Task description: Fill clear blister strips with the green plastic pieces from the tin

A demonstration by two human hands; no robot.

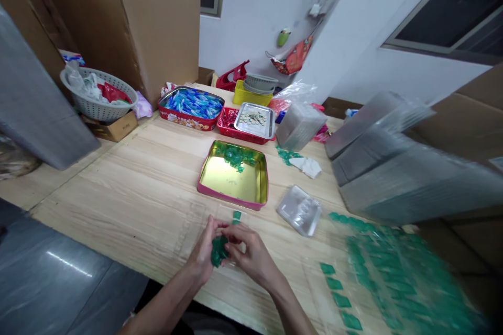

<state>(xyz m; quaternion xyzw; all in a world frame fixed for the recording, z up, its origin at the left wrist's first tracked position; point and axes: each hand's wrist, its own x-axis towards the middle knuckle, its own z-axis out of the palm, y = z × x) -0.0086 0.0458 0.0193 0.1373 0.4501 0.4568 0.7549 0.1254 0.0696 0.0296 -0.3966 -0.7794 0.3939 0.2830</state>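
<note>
My left hand [203, 252] and my right hand [251, 254] meet above the light wooden table [129, 204], both pinching a crumpled bunch of translucent green plastic [219, 251] between their fingers. Just beyond the fingertips lie small green plastic pieces [237, 215]. A pink-rimmed gold tin tray [231, 180] with a heap of green pieces [234, 157] stands ahead of my hands. To the right lie a clear plastic tray [299, 210] and many green pieces in rows [393, 277].
At the table's far edge stand a red tin of blue pieces [190, 107] and a red tray holding a metal tray [253, 120]. Stacked clear plastic trays [408, 178] blur at right. A white plastic basket [98, 94] and cardboard sheets stand at left.
</note>
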